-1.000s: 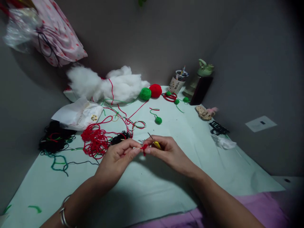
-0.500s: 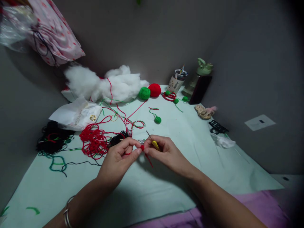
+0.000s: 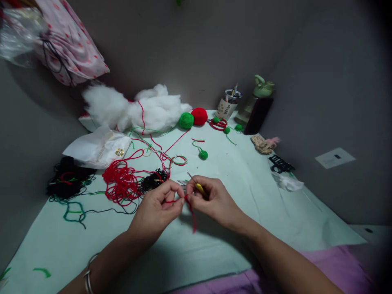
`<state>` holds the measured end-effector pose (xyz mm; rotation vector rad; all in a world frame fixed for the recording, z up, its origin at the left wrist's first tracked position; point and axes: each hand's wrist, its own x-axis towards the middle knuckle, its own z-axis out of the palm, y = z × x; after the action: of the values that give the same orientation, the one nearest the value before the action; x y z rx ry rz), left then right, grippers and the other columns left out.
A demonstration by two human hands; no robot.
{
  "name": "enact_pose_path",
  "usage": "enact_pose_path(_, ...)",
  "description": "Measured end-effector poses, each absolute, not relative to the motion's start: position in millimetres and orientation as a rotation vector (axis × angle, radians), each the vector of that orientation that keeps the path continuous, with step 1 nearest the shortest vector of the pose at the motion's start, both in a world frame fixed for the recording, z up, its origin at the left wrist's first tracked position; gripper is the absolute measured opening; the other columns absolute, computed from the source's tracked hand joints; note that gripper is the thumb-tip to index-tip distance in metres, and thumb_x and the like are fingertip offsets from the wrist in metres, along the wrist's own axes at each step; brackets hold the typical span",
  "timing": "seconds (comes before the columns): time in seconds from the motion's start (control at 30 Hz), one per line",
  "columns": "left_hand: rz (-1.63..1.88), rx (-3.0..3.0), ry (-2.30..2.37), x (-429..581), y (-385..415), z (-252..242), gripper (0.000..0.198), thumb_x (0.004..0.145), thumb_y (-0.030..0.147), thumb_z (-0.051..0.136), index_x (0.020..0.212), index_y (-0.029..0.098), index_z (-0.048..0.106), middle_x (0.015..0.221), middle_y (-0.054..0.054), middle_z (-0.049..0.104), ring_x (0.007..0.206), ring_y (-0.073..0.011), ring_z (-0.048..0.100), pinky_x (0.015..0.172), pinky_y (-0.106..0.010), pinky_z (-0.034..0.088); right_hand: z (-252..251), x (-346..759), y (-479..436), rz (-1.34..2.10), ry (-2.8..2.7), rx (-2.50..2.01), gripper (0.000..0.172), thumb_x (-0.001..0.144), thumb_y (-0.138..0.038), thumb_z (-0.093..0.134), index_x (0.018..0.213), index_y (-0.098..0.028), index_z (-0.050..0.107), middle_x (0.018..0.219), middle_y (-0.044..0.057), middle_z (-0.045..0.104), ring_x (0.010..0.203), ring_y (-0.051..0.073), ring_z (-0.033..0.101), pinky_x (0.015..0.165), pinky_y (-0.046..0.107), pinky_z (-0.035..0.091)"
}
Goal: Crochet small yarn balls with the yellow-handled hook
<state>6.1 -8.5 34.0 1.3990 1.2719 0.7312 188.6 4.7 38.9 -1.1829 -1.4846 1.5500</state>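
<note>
My left hand pinches red yarn between thumb and forefinger. Close beside it, my right hand grips the other side of a small red piece, whose form is mostly covered by the fingertips. A loose red tail dangles below, smeared by motion. Tucked in my right hand is a crochet hook with a yellow handle, its metal shaft pointing up and left. A small green crocheted ball with a yarn tail lies beyond the hands.
Tangled red cord and black yarn spread at left. White stuffing lies at the back beside green and red yarn balls. Red-handled scissors, a pen cup and a dark upright slab stand or lie at back right.
Both hands have shifted slightly, and the red piece sits lower and more hidden between the fingertips. More red yarn shows at the left fingers, and the tail hangs lower.
</note>
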Motion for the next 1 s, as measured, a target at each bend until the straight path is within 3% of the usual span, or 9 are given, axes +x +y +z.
enact_pose_path(0.17, 0.755, 1.276, 1.155, 1, -6, 34, 0.017, 0.08, 0.037, 0.062, 0.08, 0.022, 0.053, 0.055, 0.012, 0.028, 0.051, -0.0104, 0.024, 0.047, -0.023, 0.021, 35, 197, 18, 1.62, -1.29, -1.138, 0.008, 0.075, -0.023, 0.067, 0.071, -0.018, 0.063, 0.058, -0.007, 0.05, 0.049, 0.007, 0.032, 0.047, 0.024, 0.022)
enact_pose_path(0.37, 0.804, 1.21, 1.139, 0, -7, 25, 0.023, 0.088, 0.044, 0.062, 0.097, 0.023, 0.057, 0.058, 0.012, 0.025, 0.052, -0.0111, 0.023, 0.048, -0.023, 0.02, 36, 194, 15, 1.705, -1.298, -1.107, 0.015, 0.077, -0.028, 0.076, 0.075, -0.017, 0.066, 0.06, -0.006, 0.051, 0.051, 0.007, 0.032, 0.048, 0.024, 0.022)
enact_pose_path(0.6, 0.733, 1.347, 1.238, 5, -6, 31, 0.017, 0.08, 0.037, 0.061, 0.084, 0.02, 0.06, 0.057, 0.012, 0.023, 0.053, -0.0108, 0.024, 0.05, -0.024, 0.021, 38, 188, 11, 1.714, -1.337, -1.128, 0.015, 0.075, -0.027, 0.075, 0.073, -0.017, 0.064, 0.06, -0.006, 0.054, 0.054, 0.007, 0.038, 0.051, 0.022, 0.029)
enact_pose_path(0.73, 0.702, 1.263, 1.156, 1, -3, 32, 0.017, 0.08, 0.036, 0.063, 0.082, 0.021, 0.055, 0.056, 0.012, 0.027, 0.052, -0.0102, 0.023, 0.05, -0.024, 0.02, 37, 189, 11, 1.759, -1.277, -1.106, 0.008, 0.075, -0.023, 0.069, 0.073, -0.017, 0.064, 0.057, -0.007, 0.051, 0.048, 0.006, 0.032, 0.046, 0.022, 0.023)
enact_pose_path(0.87, 0.748, 1.156, 1.037, -5, -3, 27, 0.02, 0.086, 0.038, 0.063, 0.087, 0.021, 0.055, 0.058, 0.01, 0.037, 0.053, -0.0104, 0.028, 0.051, -0.024, 0.022, 36, 192, 12, 1.81, -1.24, -1.066, 0.017, 0.08, -0.032, 0.074, 0.079, -0.018, 0.064, 0.061, -0.006, 0.053, 0.047, 0.006, 0.028, 0.044, 0.023, 0.019)
enact_pose_path(1.0, 0.757, 1.135, 1.041, -5, -3, 23, 0.024, 0.088, 0.042, 0.065, 0.09, 0.02, 0.056, 0.058, 0.011, 0.034, 0.053, -0.0105, 0.027, 0.051, -0.024, 0.021, 39, 192, 10, 1.786, -1.314, -1.052, 0.021, 0.08, -0.034, 0.08, 0.086, -0.018, 0.067, 0.063, -0.007, 0.05, 0.052, 0.007, 0.034, 0.048, 0.024, 0.024)
